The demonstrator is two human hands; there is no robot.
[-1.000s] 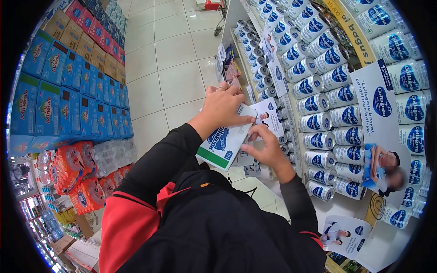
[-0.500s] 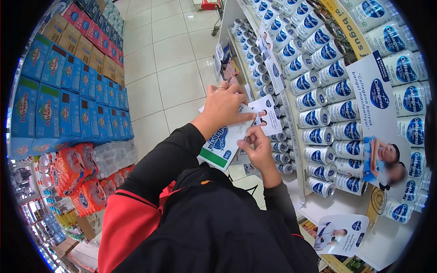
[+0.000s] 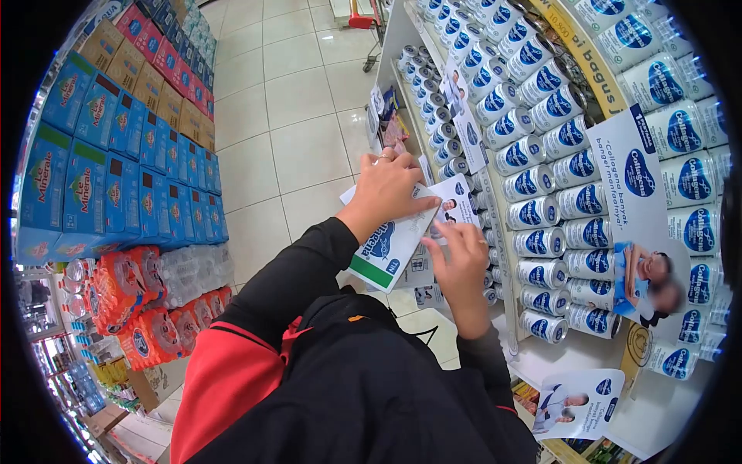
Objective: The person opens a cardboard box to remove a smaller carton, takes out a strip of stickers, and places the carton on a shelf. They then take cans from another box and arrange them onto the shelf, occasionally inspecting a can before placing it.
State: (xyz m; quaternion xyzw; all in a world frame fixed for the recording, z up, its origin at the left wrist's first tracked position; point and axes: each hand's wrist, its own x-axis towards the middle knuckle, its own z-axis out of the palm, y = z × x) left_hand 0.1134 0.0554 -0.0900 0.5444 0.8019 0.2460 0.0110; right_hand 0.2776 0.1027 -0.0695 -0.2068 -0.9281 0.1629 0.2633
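Note:
My left hand (image 3: 386, 193) is closed on a white Collagena carton (image 3: 379, 247) with a green stripe, its thumb lying across the upper right corner. My right hand (image 3: 461, 267) is just right of the carton, thumb and fingers apart, with nothing visible between them. Behind the carton, a white leaflet with a photo (image 3: 457, 203) pokes out; my left hand and the carton cover part of it.
Rows of white and blue cans (image 3: 533, 209) fill the shelf at right, with a hanging sign (image 3: 627, 178) and a lower card (image 3: 576, 402). Blue cartons (image 3: 85, 185) and red bottle packs (image 3: 151, 336) are stacked at left. A red-handled cart (image 3: 361, 21) stands at the top.
My right hand has shifted right and down from the carton's edge, and its fingers have spread. My left hand still holds the carton, slightly lower and further right.

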